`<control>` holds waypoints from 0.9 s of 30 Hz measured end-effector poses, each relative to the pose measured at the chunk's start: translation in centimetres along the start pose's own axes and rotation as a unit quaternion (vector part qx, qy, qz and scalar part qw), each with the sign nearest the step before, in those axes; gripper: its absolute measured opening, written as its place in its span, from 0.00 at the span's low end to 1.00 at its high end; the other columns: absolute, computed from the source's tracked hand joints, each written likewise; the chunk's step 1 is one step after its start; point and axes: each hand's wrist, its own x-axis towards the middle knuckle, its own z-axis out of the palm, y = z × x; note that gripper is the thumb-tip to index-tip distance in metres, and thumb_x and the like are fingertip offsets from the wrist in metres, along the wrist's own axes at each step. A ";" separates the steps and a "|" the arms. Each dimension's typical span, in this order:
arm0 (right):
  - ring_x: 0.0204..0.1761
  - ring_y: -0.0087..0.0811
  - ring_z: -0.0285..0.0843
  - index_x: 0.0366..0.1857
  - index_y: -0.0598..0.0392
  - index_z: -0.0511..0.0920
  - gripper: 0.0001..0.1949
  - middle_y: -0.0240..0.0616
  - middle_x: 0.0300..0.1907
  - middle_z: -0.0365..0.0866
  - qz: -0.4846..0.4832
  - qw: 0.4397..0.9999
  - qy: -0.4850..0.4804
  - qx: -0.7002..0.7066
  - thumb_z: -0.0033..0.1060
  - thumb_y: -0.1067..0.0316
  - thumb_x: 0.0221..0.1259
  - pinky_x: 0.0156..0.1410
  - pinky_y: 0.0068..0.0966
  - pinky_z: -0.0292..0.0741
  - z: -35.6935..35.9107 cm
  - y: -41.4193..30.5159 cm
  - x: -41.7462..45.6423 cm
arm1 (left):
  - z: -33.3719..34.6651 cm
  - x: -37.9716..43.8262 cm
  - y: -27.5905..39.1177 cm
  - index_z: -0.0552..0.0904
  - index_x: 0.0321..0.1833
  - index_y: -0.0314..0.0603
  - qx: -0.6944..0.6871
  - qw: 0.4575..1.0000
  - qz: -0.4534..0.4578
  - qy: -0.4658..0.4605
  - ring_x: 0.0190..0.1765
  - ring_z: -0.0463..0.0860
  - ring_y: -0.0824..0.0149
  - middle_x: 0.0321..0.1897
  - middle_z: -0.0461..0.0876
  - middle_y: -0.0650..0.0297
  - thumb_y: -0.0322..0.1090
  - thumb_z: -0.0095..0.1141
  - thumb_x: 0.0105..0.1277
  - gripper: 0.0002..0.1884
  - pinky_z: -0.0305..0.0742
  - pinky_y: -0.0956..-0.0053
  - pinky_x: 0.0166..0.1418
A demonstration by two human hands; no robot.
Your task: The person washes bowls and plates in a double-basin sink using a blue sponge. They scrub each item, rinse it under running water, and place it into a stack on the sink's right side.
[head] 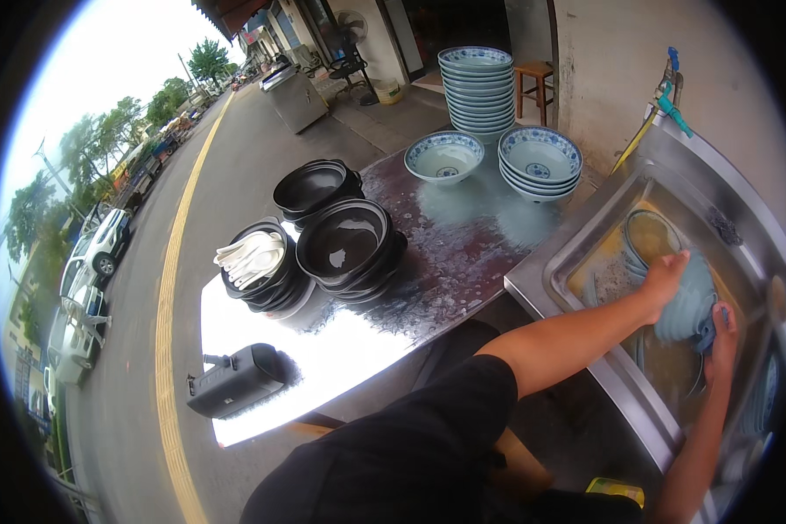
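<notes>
Over the stainless steel sink [540, 278], my left hand [665, 281] grips the rim of a pale blue-green bowl [684, 304], which is tilted with its outside showing. My right hand [722, 340] holds a blue cloth [704, 337] against the same bowl, lower down. Murky brownish water [599, 288] fills the basin below. Another bowl [652, 236] sits in that water just beyond my left hand. A further round rim [671, 367] shows under the water on the near side, partly hidden by the bowl I hold.
Beside the sink, a table [426, 242] carries blue-and-white bowls in a tall stack [477, 92], a short stack [540, 164] and one apart [444, 157]. Black pots [344, 245], white spoons [252, 259] and a black speaker-like device [239, 380] also stand there. A tap [671, 105] rises behind the sink.
</notes>
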 end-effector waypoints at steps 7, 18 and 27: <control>0.50 0.22 0.78 0.58 0.52 0.81 0.12 0.26 0.49 0.80 0.002 1.000 -0.007 0.003 0.64 0.66 0.76 0.58 0.22 0.74 -0.8 0.8 0.9 | -0.3 0.4 -0.2 0.84 0.52 0.37 0.007 1.000 0.008 0.011 0.45 0.76 0.75 0.41 0.82 0.69 0.55 0.55 0.81 0.23 0.74 0.71 0.53; 0.64 0.27 0.76 0.70 0.57 0.74 0.21 0.35 0.63 0.79 -0.061 0.995 -0.076 -0.037 0.62 0.71 0.75 0.72 0.27 0.71 2.2 -1.4 -1.7 | -0.7 0.2 0.9 0.82 0.58 0.40 -0.143 0.985 -0.076 0.050 0.53 0.83 0.65 0.51 0.86 0.61 0.57 0.50 0.83 0.24 0.79 0.65 0.60; 0.55 0.26 0.78 0.59 0.61 0.77 0.14 0.38 0.51 0.80 -0.207 0.914 -0.001 -0.348 0.60 0.66 0.79 0.64 0.25 0.73 0.3 0.9 0.5 | -0.5 0.1 -0.2 0.81 0.57 0.35 0.065 0.997 -0.045 0.016 0.52 0.78 0.70 0.49 0.83 0.60 0.58 0.50 0.83 0.27 0.74 0.65 0.62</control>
